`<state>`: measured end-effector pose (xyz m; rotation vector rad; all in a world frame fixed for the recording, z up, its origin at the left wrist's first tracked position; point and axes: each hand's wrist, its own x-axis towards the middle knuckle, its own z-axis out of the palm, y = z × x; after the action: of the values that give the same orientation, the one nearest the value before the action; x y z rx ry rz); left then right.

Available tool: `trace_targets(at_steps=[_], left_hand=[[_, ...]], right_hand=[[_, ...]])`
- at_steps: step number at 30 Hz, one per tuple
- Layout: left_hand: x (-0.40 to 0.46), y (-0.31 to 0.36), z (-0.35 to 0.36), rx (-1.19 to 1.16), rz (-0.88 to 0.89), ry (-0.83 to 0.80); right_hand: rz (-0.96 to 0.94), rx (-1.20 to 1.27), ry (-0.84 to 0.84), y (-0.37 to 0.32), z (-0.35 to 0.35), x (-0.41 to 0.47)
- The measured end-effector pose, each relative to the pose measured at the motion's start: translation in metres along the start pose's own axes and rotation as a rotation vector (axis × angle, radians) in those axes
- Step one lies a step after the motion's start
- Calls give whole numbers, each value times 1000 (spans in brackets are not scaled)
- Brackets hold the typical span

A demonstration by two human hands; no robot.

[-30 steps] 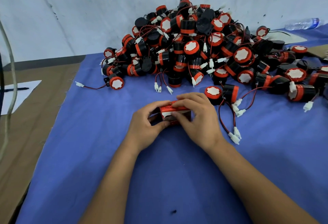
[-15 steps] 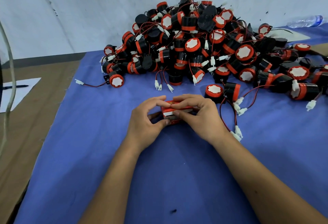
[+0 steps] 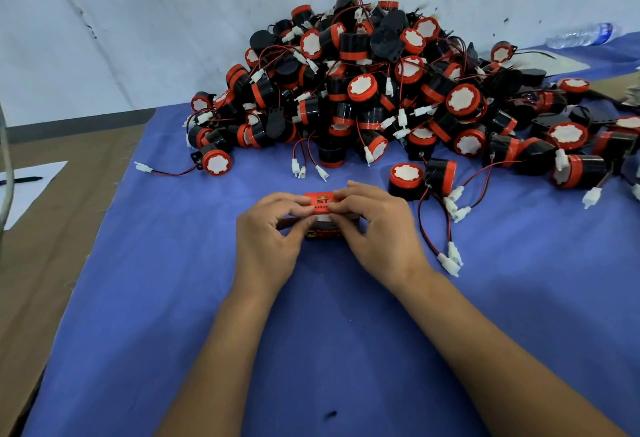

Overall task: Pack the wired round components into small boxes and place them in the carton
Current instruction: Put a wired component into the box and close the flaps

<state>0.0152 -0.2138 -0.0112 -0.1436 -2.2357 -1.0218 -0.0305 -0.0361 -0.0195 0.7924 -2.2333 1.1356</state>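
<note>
On the blue cloth that covers the table, the biggest thing is the heap of round components, black with red rims and white faces, piled against the white wall; thin red and black wires with white plugs hang out of it on all sides. Two loose components lie just in front of the heap, near the right hand. A plastic bottle lies far at the right, and a white paper with a pen lies at the left on the brown surface. No carton is visible.

Between the heap and the person, the small red box rests on the cloth, and both hands close around it. The left hand and the right hand each pinch the top flap with curled fingers, thumbs underneath at the front.

Compared with one second ago, the fingertips of both hands have come together on the top of the box, and the flap looks pressed lower. I judge that the box is almost closed now. Whether a component is inside, I cannot tell. After closing, it must go to the carton.
</note>
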Motion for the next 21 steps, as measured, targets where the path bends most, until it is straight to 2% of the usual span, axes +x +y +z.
trace_targets(at_steps=[5, 13, 18, 21], left_hand=[[1, 2, 4, -4, -35, 23], [-2, 7, 14, 21, -195, 98], [-2, 4, 11, -249, -481, 72], [-1, 8, 15, -383, -529, 48]], right_hand=[[57, -11, 45, -8, 3, -1], [55, 32, 30, -3, 0, 5], [28, 17, 10, -5, 0, 4], [12, -71, -28, -8, 0, 3]])
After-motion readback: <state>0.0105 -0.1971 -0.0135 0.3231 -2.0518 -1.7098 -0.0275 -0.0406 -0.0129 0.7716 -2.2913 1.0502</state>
